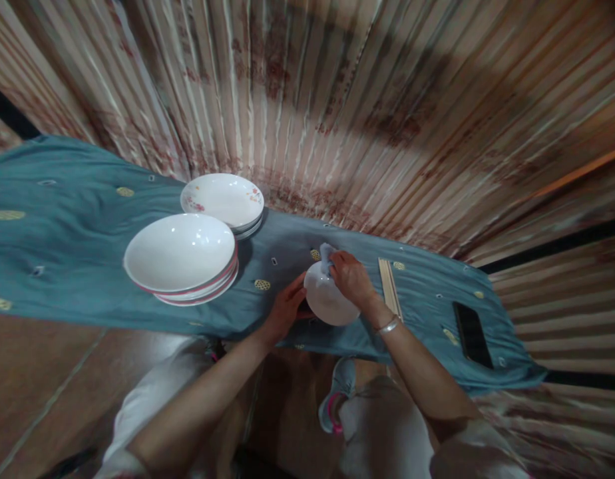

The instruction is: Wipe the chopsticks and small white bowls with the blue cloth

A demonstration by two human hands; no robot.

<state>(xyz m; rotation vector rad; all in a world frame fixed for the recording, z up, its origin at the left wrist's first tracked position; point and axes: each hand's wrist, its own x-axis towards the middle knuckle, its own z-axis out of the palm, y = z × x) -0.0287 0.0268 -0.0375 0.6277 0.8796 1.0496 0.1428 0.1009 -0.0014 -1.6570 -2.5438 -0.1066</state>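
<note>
A small white bowl [331, 301] is tilted above the front part of the table, its inside facing up toward me. My left hand [286, 307] grips its left rim, with part of the fingers hidden behind the bowl. At the far rim, my right hand [351, 274] pinches a pale bluish-white cloth [327, 256] against the bowl. A silver bracelet [389, 325] circles my right wrist. Just right of that hand lies a bundle of wooden chopsticks [389, 286].
On the left stand a stack of large white bowls [182, 256] with red rims and, behind it, a stack of flowered plates [222, 199]. A black phone [472, 334] lies at the right of the teal tablecloth [78, 266]. A pleated curtain [307, 120] hangs behind.
</note>
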